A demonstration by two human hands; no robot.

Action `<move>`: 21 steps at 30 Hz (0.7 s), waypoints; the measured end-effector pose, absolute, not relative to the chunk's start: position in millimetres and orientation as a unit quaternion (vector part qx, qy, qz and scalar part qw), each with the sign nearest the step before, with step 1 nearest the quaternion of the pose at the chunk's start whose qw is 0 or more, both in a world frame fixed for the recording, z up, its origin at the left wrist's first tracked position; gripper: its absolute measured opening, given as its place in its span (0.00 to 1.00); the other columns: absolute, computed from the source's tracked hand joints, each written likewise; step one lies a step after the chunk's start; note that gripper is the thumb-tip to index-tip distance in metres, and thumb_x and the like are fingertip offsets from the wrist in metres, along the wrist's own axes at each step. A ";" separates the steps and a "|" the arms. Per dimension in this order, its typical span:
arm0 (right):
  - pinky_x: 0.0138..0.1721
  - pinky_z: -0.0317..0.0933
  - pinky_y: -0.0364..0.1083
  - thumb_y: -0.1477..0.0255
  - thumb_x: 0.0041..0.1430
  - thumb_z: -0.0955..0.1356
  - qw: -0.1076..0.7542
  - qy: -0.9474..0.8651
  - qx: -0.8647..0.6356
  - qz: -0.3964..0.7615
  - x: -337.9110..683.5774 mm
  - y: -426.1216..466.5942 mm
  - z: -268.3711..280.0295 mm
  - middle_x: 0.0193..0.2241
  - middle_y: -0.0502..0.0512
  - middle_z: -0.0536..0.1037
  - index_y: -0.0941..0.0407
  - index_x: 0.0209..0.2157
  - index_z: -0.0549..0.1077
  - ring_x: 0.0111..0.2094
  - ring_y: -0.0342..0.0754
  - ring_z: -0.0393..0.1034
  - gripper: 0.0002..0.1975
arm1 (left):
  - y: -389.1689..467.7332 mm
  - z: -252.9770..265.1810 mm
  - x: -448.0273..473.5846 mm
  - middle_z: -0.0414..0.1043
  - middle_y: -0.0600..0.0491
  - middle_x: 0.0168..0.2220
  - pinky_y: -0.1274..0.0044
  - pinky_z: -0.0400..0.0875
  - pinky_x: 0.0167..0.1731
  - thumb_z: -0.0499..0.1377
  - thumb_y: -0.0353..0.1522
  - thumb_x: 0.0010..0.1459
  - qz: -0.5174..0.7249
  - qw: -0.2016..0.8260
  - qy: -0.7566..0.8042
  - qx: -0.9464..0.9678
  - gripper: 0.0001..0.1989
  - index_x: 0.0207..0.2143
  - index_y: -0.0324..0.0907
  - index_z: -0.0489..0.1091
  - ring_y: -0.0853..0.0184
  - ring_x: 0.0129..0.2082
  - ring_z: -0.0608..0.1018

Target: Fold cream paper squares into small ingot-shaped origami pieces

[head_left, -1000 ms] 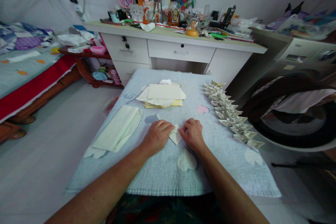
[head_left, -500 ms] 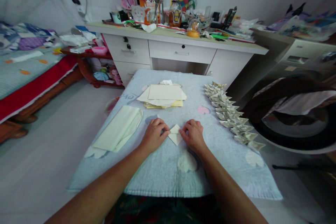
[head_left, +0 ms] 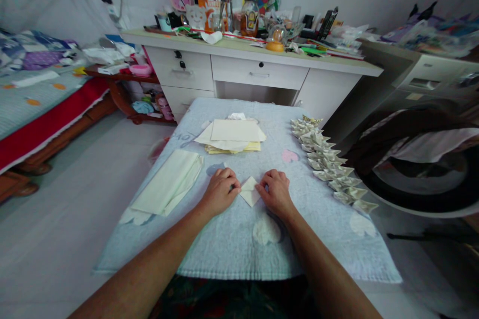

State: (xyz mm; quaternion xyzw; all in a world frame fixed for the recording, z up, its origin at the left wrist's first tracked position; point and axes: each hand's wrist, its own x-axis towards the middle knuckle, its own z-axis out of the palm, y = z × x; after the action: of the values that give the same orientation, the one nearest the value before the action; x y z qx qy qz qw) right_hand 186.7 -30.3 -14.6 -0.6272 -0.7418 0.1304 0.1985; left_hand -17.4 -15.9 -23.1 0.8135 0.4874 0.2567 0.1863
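**Two hands at a small diamond of folded paper, mid-bench**

My bench (head_left: 232,254) is draped in a pale blue cloth (head_left: 329,254) printed with hearts. Its near edge runs just in front of my body; bare cloth lies between that edge and the folded paper (head_left: 250,193), which sits flat near the middle. There is more open cloth to the right of my hands.

Farther off, straight ahead, a stack of cream and yellow sheets (head_left: 235,132) takes up the middle of the far half. A bundle of pale folded sheets (head_left: 166,182) lies along the left edge, its far end near my left hand. A slanting row of folded paper pieces (head_left: 329,164) lines the right edge. Beyond the bench stand a white cabinet (head_left: 262,72) with a cluttered top and, to the right, a washing machine (head_left: 434,79).

My left grip (head_left: 220,190) is nearly closed, thumb and forefinger on the paper's left corner. My right grip (head_left: 275,190) is curled, its thumb at the right corner; whether it pinches, I cannot tell.

One corner points toward me, another straight away; a crease crosses sideways. With the right corner covered, I cannot tell the long axis.
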 end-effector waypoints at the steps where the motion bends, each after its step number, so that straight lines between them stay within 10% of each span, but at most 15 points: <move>1: 0.42 0.49 0.49 0.67 0.57 0.68 0.198 -0.741 -0.628 0.131 186.5 -30.0 -14.7 0.37 0.55 0.69 0.56 0.27 0.73 0.41 0.51 0.58 0.08 | -16.0 -22.8 -17.1 0.67 0.52 0.35 0.70 0.63 0.42 0.59 0.29 0.54 0.253 0.185 0.489 0.814 0.04 0.27 0.42 0.73 0.63 0.39 0.67; 21: 0.42 0.50 0.49 0.68 0.55 0.67 0.192 -0.727 -0.649 0.120 182.3 -30.7 -15.4 0.38 0.56 0.69 0.56 0.26 0.72 0.42 0.52 0.58 0.07 | -18.2 -20.6 -10.1 0.66 0.51 0.33 0.69 0.63 0.41 0.57 0.29 0.55 0.225 0.125 0.516 0.817 0.06 0.26 0.42 0.71 0.61 0.38 0.66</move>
State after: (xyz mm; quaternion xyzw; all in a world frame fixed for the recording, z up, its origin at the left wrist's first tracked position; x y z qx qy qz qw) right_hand 182.3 -30.7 -15.4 -0.6487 -0.7265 0.1202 0.1921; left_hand -10.1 -18.2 -20.6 0.8167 0.5163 0.2255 0.1253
